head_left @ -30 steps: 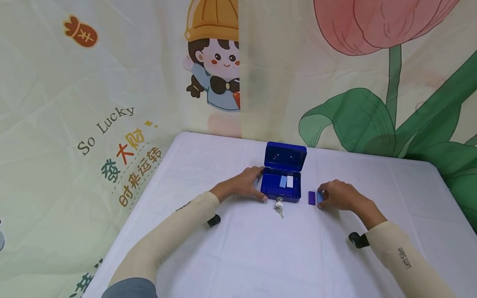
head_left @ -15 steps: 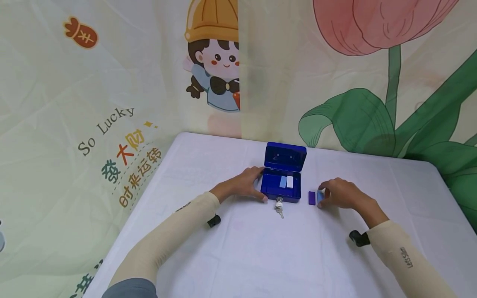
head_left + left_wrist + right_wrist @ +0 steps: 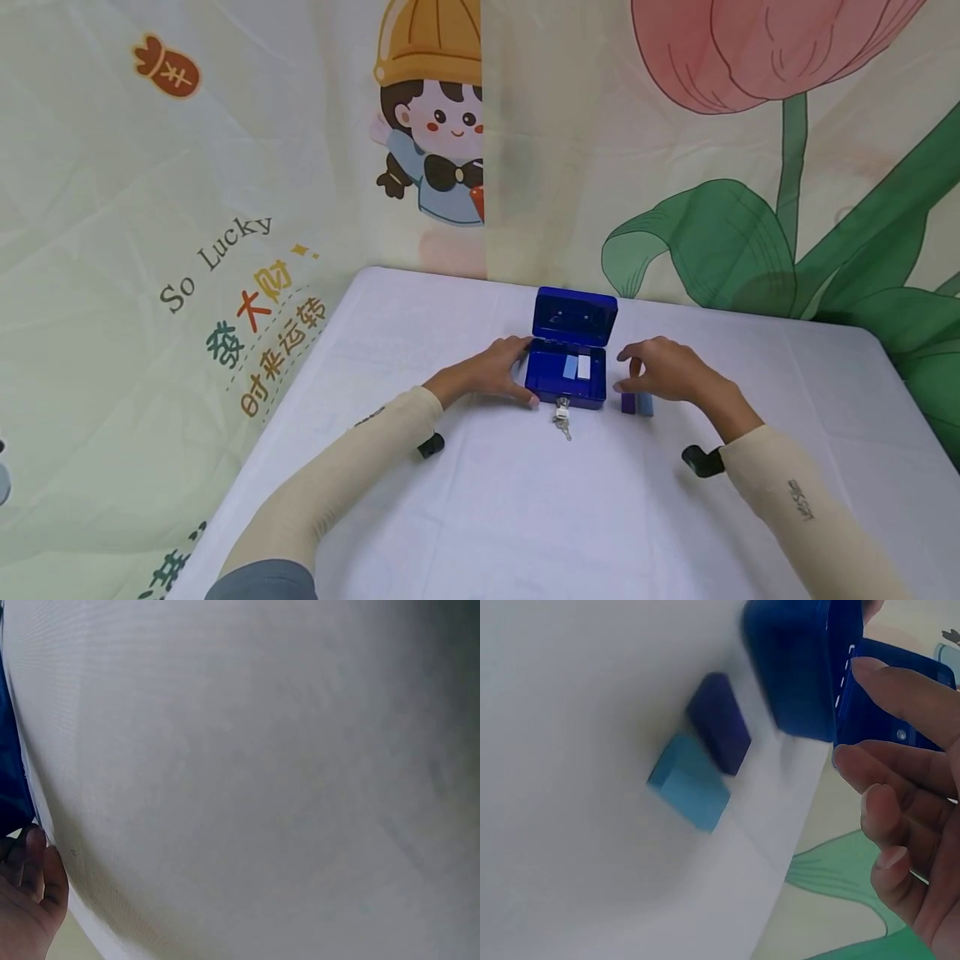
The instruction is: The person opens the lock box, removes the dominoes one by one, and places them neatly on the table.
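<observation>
A blue cash box [image 3: 565, 397] stands with its lid raised, a key in its front lock. Inside lie a light blue block [image 3: 571, 367] and a white block [image 3: 583, 367]. My left hand [image 3: 491, 369] holds the box's left side, thumb by the front corner and fingers towards the rear; little of this contact shows in the left wrist view. To the right of the box, my right hand [image 3: 663, 369] hovers with thumb and fingers apart, holding nothing. Below it on the table are a purple block [image 3: 720, 724] and another light blue block [image 3: 688, 784], side by side.
A white cloth covers the table [image 3: 510, 517]. The keys [image 3: 562, 422] hang at the front of the box onto the cloth. Behind stands a printed backdrop [image 3: 555, 150] with a cartoon figure and a tulip.
My right hand has let go of the light blue block beside the purple one and moved up and left, nearer the box. My left hand stays on the box.
</observation>
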{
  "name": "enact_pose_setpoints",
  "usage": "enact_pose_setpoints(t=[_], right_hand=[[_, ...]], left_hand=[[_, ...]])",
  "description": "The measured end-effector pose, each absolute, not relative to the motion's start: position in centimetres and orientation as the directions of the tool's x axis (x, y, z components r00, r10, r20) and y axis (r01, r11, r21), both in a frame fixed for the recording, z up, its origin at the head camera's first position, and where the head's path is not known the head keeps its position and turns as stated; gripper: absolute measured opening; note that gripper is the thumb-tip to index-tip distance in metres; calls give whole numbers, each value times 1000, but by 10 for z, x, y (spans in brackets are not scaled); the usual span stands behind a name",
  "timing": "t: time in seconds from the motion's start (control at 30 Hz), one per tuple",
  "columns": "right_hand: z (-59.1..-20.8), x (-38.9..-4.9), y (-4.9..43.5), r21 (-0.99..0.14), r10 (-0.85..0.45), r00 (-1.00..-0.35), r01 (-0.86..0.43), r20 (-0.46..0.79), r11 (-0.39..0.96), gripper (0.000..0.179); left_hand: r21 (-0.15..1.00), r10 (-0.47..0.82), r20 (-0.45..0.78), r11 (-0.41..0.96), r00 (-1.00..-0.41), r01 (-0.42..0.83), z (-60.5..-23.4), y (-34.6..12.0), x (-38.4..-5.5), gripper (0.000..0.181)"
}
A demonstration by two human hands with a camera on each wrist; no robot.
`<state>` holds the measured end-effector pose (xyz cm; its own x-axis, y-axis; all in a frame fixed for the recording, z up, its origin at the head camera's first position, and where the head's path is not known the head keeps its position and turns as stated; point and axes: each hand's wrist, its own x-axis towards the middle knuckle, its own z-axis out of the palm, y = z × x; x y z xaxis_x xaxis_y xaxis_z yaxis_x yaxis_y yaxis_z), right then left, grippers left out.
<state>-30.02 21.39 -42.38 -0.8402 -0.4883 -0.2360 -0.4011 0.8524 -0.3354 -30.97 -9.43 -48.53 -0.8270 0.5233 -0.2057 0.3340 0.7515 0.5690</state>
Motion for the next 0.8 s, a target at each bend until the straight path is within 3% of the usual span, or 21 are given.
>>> enact_pose_setpoints(t=[0.8], right_hand=[[-435, -316, 155, -267, -536, -819, -481, -203, 835, 42]], left_hand=[[585, 534, -202, 738, -821, 336, -481, -95, -307, 113]])
